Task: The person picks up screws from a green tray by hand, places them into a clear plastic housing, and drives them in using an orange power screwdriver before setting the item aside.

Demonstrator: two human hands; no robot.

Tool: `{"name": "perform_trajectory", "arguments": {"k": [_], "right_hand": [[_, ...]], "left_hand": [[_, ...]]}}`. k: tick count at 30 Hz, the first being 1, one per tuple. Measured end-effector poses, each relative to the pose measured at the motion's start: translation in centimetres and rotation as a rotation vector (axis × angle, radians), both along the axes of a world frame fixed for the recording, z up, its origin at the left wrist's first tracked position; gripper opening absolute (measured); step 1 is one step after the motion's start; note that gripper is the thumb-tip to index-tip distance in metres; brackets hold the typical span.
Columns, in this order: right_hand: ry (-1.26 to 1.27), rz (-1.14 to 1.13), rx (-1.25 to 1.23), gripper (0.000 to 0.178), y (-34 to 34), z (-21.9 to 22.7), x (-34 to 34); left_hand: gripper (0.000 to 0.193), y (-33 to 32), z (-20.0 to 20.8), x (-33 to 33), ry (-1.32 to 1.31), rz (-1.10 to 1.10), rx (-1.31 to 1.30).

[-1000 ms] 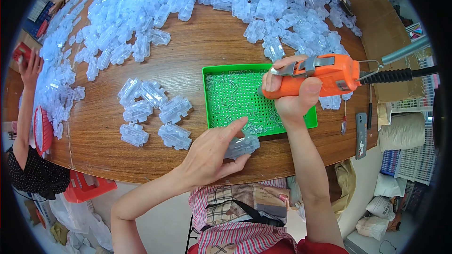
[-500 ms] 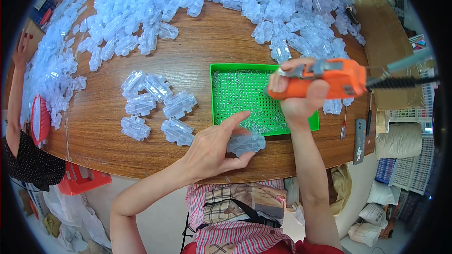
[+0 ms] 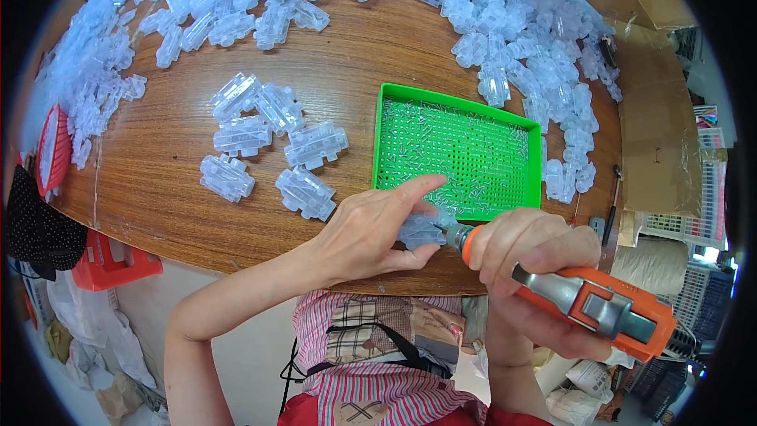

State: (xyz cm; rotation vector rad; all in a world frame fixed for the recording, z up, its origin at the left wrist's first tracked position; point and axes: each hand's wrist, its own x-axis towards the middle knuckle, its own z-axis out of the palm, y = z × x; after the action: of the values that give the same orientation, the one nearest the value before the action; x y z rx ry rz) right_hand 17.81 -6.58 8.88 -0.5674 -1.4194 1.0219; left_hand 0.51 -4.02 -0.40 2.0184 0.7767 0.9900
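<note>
My left hand (image 3: 371, 233) grips a clear plastic case (image 3: 422, 230) against the near part of the table, just below a green perforated tray (image 3: 497, 110). Its index finger reaches over the tray's near left corner. My right hand (image 3: 532, 256) is wrapped round an orange electric screwdriver (image 3: 583, 300) with a metal lever. The tool lies nearly level, its tip at the right end of the case; whether a screw sits under the tip is hidden. Small screws (image 3: 414, 130) are scattered across the tray. Several similar clear cases (image 3: 306, 192) lie in a loose group left of my left hand.
A large heap of clear plastic cases (image 3: 489, 0) spreads along the far side and both flanks of the table (image 3: 315, 59). A red basket (image 3: 54, 150) sits at the left edge. Cardboard (image 3: 658, 118) stands along the right, near a dark-handled tool (image 3: 612, 205).
My right hand has swung the electric screwdriver from above the tray down to the case, its tip now at the case. The view has shifted, and the other person's arm at left is gone.
</note>
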Motion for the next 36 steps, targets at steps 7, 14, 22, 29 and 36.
{"name": "perform_trajectory", "arguments": {"k": [7, 14, 22, 29, 36], "right_hand": [[-0.013, 0.032, -0.030, 0.079, 0.2, -1.1, -0.9], [-0.130, 0.047, 0.092, 0.077, 0.2, -1.2, -1.7], [0.261, 0.027, 0.019, 0.074, 0.8, 2.0, -0.5], [0.259, -0.217, 0.036, 0.075, 1.6, 1.2, 3.6], [0.172, -0.227, -0.004, 0.078, 2.1, 0.6, 2.4]], "left_hand": [[0.071, 0.1, -0.4, -0.3, -0.044, 0.016, 0.059], [0.075, -0.1, -0.5, -0.5, -0.014, -0.039, 0.005], [0.062, 0.1, 2.6, -2.1, 0.061, 0.093, 0.202], [0.041, 6.7, 6.6, -11.4, 0.674, 0.272, 0.077], [0.024, 17.7, 5.7, -8.4, 0.569, 0.449, 0.232]]}}
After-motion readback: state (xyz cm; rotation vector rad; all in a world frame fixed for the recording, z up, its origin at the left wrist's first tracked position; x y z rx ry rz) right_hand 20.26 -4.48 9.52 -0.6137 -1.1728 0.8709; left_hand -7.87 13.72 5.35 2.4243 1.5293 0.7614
